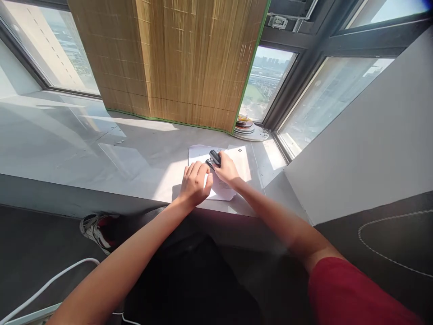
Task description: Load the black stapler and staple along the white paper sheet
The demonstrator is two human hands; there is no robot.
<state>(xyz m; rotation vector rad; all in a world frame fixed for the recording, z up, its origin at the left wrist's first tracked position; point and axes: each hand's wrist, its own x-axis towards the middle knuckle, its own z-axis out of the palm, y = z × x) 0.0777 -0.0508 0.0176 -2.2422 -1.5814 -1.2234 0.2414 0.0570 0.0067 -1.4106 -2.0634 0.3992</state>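
Observation:
A black stapler [215,157] is in my right hand [227,168], its jaws pointing left and apart, over white sheets of paper [223,194] on the window ledge. My right fingers are wrapped round its body. Just left of the stapler, my left hand [196,183] has its fingers curled and closed on the left side of the paper; its fingertips are partly hidden. Small dark marks [240,150] show on the paper's upper right part.
A bamboo blind [176,63] hangs behind the ledge [142,167]. Stacked plates [245,130] stand in the corner by the window. A white wall [365,135] closes the right side. A white cable [50,282] runs at lower left.

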